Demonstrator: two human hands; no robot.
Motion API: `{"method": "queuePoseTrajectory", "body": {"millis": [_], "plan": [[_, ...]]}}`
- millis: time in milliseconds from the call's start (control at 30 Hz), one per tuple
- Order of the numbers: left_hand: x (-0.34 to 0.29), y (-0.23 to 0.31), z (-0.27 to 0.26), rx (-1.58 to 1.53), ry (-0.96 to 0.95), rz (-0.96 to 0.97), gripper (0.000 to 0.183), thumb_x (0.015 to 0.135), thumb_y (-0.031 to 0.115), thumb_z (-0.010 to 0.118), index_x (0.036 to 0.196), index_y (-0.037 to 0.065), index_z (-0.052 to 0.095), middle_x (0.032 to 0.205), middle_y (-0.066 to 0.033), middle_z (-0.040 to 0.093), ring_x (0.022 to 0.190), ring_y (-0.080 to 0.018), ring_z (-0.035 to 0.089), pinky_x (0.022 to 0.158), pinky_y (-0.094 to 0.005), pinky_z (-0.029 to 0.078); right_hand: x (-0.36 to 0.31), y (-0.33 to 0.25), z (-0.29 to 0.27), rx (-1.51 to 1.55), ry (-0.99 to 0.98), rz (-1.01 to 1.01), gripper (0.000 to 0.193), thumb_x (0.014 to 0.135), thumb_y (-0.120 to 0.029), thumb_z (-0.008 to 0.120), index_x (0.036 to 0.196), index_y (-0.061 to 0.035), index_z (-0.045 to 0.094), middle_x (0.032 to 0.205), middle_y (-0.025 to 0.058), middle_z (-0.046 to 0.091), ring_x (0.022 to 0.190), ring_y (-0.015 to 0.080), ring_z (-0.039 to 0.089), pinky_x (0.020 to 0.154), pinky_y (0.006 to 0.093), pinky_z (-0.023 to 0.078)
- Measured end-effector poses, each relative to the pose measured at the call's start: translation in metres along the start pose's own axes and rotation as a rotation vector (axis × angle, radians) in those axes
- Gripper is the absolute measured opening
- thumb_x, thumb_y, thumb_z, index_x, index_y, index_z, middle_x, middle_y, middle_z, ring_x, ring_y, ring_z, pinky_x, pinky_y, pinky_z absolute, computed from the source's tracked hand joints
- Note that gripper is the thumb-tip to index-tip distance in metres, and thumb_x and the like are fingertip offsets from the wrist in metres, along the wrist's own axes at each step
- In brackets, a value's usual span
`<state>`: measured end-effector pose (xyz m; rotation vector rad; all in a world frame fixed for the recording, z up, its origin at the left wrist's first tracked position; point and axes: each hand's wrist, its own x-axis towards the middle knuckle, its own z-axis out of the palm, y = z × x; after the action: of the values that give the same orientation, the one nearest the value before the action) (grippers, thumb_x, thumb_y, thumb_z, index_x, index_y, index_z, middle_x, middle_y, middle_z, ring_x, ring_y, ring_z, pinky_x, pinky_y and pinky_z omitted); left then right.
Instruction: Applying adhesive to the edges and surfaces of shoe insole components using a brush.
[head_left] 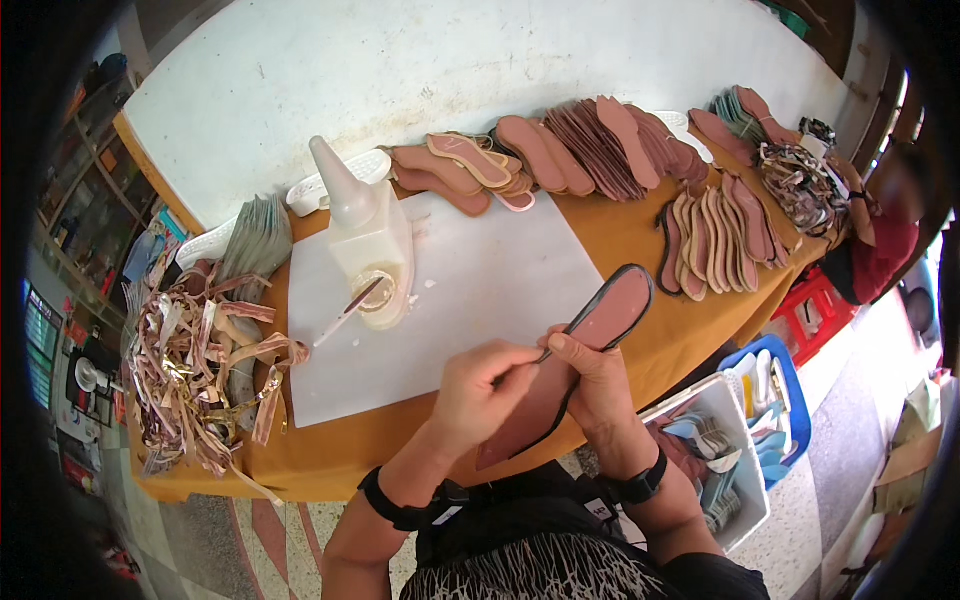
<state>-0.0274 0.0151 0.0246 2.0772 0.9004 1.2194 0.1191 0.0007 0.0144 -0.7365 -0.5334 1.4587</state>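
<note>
the work looks partly done, judging by the one sole (pixel 612 308) held up right of the frame's centre. its dark edging (pixel 630 267) runs around the rounded end and down the right-hand side; along the lower left the rim seems bare, though the left hand (pixel 490 387) covers part of it, so i cannot tell how much is left. that hand is closed narrow, pinching the edge near mid-length. the right hand (pixel 592 385) grips the sole's narrow middle, thumb on top. both hands are therefore occupied.

the sole is flat, matte and reddish-brown, tilted above the front edge of the table (pixel 690 325), rounded end toward the upper right and the other end toward the lower left.

a cluster of pale-rimmed soles (pixel 720 240) lies at the right of the frame, and stacked soles (pixel 610 155) fill the upper centre; whether those are finished i cannot tell. loose strips (pixel 190 385) heap at the left, and a brush (pixel 347 312) rests in the white bottle (pixel 370 240) at left of centre.
</note>
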Motion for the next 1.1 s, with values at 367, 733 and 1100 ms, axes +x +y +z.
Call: {"method": "queuePoseTrajectory", "body": {"millis": [367, 733, 1100], "plan": [[0.01, 0.005, -0.016, -0.789, -0.026, -0.751, 0.015, 0.08, 0.014, 0.058, 0.086, 0.001, 0.058, 0.067, 0.0017, 0.053, 0.055, -0.0041, 0.042, 0.048, -0.0177, 0.031, 0.004, -0.002, 0.0, 0.03, 0.038, -0.124, 0.018, 0.069, -0.003, 0.067, 0.084, -0.0025, 0.058, 0.076, 0.005, 0.059, 0.071, 0.0159, 0.056, 0.067, 0.0272, 0.045], [0.01, 0.0, -0.013, -0.609, -0.105, -0.726, 0.008, 0.077, 0.009, 0.061, 0.079, 0.005, 0.054, 0.064, 0.0019, 0.051, 0.051, -0.0038, 0.042, 0.044, -0.0175, 0.031, 0.004, -0.007, -0.002, -0.003, 0.126, -0.144, 0.018, 0.069, -0.006, 0.067, 0.083, -0.0014, 0.057, 0.075, 0.0075, 0.058, 0.068, 0.0167, 0.055, 0.063, 0.0279, 0.046], [-0.001, -0.004, -0.008, -0.86, 0.007, -0.756, 0.003, 0.076, 0.001, 0.06, 0.078, 0.001, 0.057, 0.061, 0.0003, 0.05, 0.044, -0.0023, 0.036, 0.038, -0.0167, 0.024, 0.007, -0.011, -0.009, 0.051, 0.17, -0.179, 0.019, 0.07, -0.01, 0.067, 0.083, -0.0011, 0.057, 0.075, 0.0055, 0.057, 0.07, 0.0167, 0.055, 0.067, 0.028, 0.045]]}}
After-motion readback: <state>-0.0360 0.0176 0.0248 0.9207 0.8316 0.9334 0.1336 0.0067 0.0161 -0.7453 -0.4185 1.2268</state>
